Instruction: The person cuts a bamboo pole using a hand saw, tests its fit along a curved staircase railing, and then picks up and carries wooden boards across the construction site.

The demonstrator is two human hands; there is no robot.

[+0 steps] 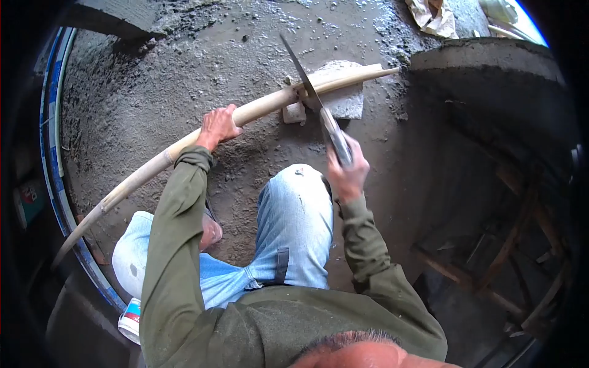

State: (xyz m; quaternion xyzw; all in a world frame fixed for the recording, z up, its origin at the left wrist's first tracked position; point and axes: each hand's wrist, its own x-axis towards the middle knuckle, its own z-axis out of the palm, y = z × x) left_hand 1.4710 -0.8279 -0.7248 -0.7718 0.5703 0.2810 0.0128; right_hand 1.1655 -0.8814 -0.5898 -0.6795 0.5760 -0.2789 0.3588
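Note:
A long, curved bamboo pole (261, 107) runs from the lower left up to the right, its far end split open. My left hand (219, 127) is wrapped around the pole near its middle. My right hand (350, 167) is closed on the handle of a handsaw (307, 83). The long tapered blade points up and left and crosses the pole beside a dark notch; its teeth are too small to make out. Under the split end, a pale block (346, 104) supports the pole. A smaller pale block (294, 113) sits just left of it.
Rough, damp-looking concrete floor (147, 116) surrounds the work. A blue-and-white edged strip (54, 132) curves along the left. At lower left stands a white tub (129, 322). A raised concrete ledge (485, 58) and dark timber pieces (509, 227) are on the right.

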